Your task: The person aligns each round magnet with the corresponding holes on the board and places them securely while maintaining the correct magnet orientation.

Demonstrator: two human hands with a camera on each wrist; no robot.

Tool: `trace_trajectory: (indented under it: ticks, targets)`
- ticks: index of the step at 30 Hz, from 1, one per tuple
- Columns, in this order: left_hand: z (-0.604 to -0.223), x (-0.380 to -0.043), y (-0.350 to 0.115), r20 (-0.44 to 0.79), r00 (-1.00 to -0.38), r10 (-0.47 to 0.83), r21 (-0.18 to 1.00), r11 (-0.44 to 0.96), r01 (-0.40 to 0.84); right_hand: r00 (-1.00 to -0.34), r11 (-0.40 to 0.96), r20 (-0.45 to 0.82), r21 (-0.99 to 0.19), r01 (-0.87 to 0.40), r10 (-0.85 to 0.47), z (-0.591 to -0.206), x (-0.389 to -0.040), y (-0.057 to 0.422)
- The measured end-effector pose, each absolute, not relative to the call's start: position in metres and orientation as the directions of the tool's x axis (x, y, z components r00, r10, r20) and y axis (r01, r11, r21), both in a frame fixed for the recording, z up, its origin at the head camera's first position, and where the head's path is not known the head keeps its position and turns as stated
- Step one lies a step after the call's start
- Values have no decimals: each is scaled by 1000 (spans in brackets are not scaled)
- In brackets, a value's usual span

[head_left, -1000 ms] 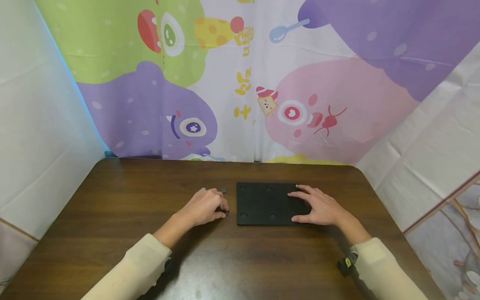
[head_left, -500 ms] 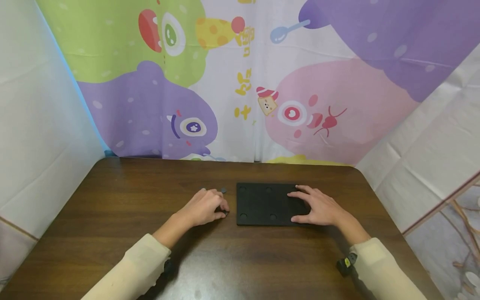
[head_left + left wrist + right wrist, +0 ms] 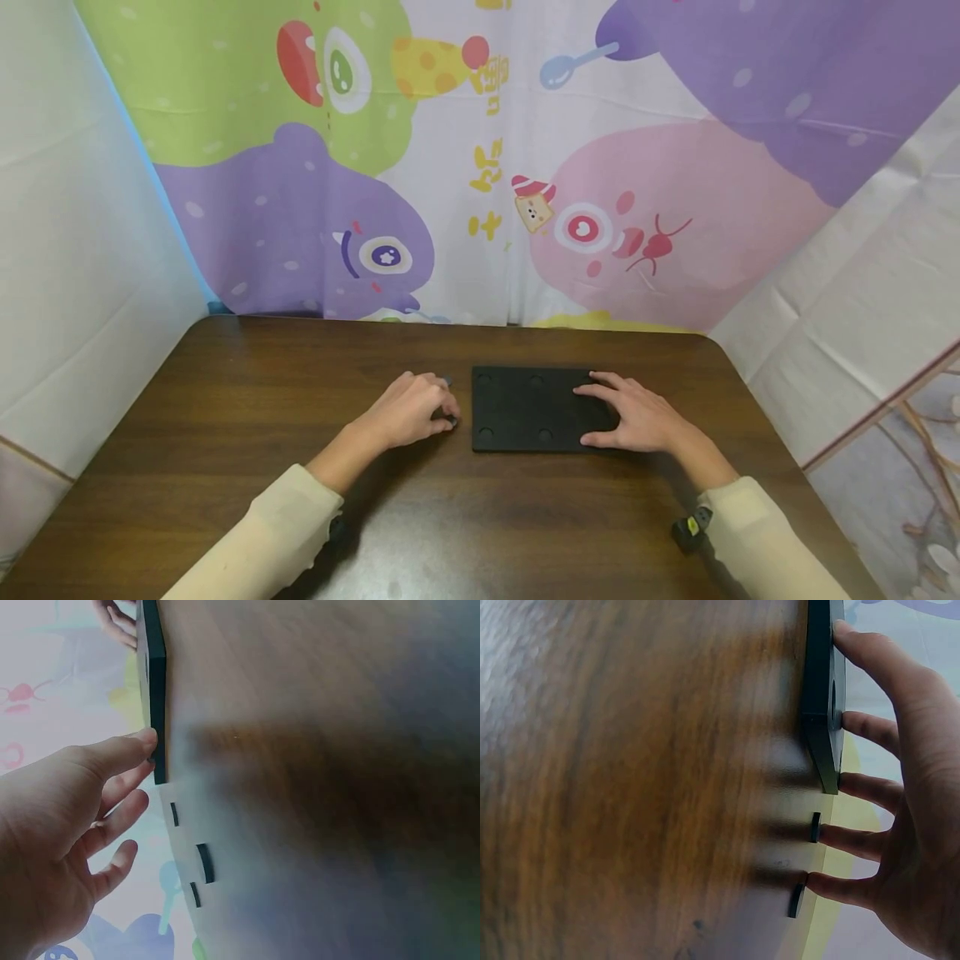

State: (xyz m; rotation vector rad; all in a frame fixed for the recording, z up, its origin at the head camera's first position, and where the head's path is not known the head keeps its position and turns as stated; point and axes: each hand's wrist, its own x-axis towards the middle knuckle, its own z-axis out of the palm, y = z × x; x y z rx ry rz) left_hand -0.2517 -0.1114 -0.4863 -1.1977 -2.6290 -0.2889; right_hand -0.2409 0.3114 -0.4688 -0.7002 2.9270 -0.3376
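A flat black rectangular board (image 3: 525, 408) with several shallow round recesses lies on the table. My left hand (image 3: 408, 410) is just left of it, thumb and index finger pinching a small dark disc (image 3: 453, 422), mostly hidden by the fingertips. Another disc (image 3: 448, 381) peeks out behind that hand. My right hand (image 3: 641, 417) is spread over the board's right end, with thumb and fingertips on it. In the right wrist view, two dark discs (image 3: 815, 827) lie by the ring and little fingers. In the left wrist view, loose discs (image 3: 205, 863) show edge-on beyond the board.
The brown wooden table (image 3: 480, 517) extends toward me and to both sides. A cartoon-printed curtain (image 3: 465, 167) hangs along its back edge, and pale sheets (image 3: 90, 250) flank it. A small black device (image 3: 690, 531) is at the right cuff.
My left hand has risen slightly with the pinched disc and covers more of the disc behind it. The right hand keeps its place on the board.
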Motion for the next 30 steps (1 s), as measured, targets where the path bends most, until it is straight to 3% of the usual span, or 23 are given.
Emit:
trace_trajectory:
  ticks: [8,30]
  targets:
    - [-453,-238,-105,229,-699,677,80,703,707,-883,866,-66,-241,-438,-465,-467,-241,310]
    - [-451,-239,-91,234,-681,694,118,675,728,-865,840,-14,-249,-483,-502,-470,-242,313]
